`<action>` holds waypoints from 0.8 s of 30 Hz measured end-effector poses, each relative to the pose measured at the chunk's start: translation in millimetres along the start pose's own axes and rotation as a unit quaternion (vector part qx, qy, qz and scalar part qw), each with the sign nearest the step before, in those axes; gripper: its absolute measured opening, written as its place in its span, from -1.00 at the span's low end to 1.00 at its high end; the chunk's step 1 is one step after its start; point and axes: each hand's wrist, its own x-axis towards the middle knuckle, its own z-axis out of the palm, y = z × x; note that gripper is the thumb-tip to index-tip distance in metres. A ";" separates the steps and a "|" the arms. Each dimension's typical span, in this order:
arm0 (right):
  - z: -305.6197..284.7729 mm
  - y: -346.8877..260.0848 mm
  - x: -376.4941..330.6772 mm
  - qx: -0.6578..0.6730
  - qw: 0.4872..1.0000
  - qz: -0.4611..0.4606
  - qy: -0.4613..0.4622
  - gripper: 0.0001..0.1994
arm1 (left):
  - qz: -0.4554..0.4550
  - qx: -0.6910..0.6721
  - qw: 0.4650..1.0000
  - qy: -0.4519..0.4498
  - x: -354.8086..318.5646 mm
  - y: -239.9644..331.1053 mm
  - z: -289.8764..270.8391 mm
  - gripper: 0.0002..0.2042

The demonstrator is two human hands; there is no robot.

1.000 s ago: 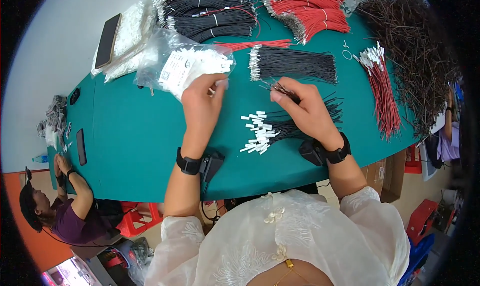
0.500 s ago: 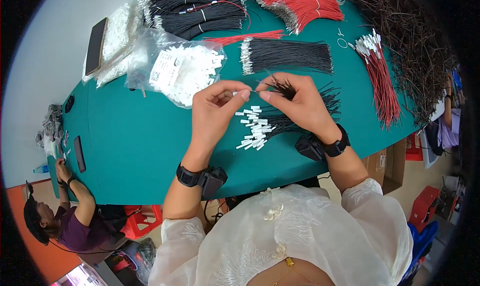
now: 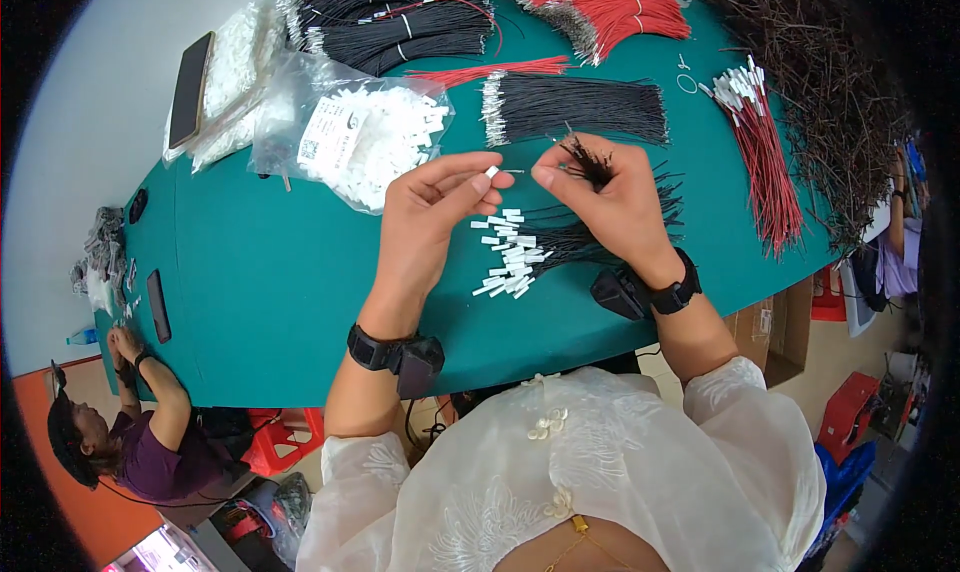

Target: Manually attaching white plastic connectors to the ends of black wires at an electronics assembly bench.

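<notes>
My left hand (image 3: 428, 204) pinches a small white plastic connector (image 3: 491, 172) between thumb and fingertips. A short thin metal-looking piece sticks out of it toward the right. My right hand (image 3: 622, 204) is closed around a bunch of black wires (image 3: 592, 162), whose ends fan out above the fist. Its thumb and forefinger tips meet, a small gap from the connector. Below both hands lies a pile of black wires with white connectors (image 3: 515, 262) at their left ends; my right hand covers part of it.
An open clear bag of white connectors (image 3: 385, 142) lies to the left, beside a phone (image 3: 191, 90). Bundled black wires (image 3: 585, 109) and red wires (image 3: 765, 172) lie beyond and right. A dark wire heap (image 3: 815, 92) fills the far right. Another person (image 3: 150, 422) sits at the left.
My hands have drawn apart, opening a gap between their fingertips. The white connector in my left hand now shows more clearly. The black bunch stays in my right hand.
</notes>
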 end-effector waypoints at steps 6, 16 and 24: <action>0.6 2.7 0.6 -0.013 1.000 0.001 0.002 -0.91 | 0.015 0.007 1.000 0.012 -0.5 -0.1 0.4 -0.81; -0.2 0.4 0.1 -0.018 1.000 0.004 -0.012 -0.91 | 0.038 0.030 0.999 0.011 -1.2 -2.0 -0.2 -0.84; -0.9 -0.4 -0.4 -0.023 1.000 0.011 -0.017 -0.89 | 0.040 0.063 0.997 0.005 -1.1 -2.3 -0.4 -0.83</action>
